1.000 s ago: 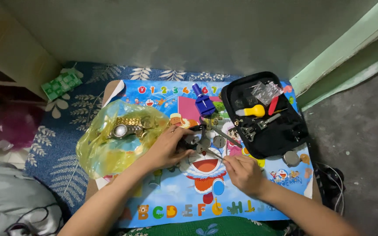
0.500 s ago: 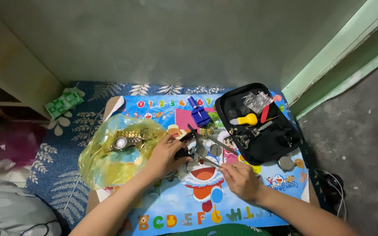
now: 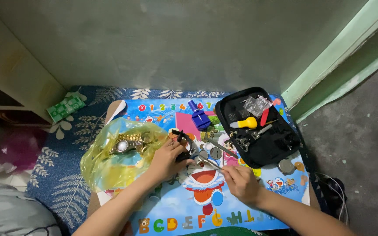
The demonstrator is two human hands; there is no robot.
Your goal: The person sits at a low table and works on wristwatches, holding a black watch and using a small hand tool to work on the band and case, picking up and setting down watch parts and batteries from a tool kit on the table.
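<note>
My left hand (image 3: 168, 158) grips a dark watch (image 3: 183, 147) with a black strap on a colourful cartoon play mat (image 3: 162, 214). My right hand (image 3: 240, 182) pinches a thin metal tool (image 3: 210, 164) whose tip points left toward the watch. Small round metal parts (image 3: 215, 152) lie just beyond the two hands. A gold and silver metal watch (image 3: 127, 144) rests on a yellow plastic bag (image 3: 106, 166) left of my left hand.
An open black tool case (image 3: 276, 150) with a yellow-handled tool (image 3: 246, 123), a red tool and pliers lies at the right. A blue plastic tool (image 3: 198, 116) stands at the mat's far side. A green box (image 3: 66, 107) sits far left. Grey wall behind.
The camera view has shifted, so the mat sits lower in frame. My right hand has moved slightly left toward the watch. The left hand keeps its hold.
</note>
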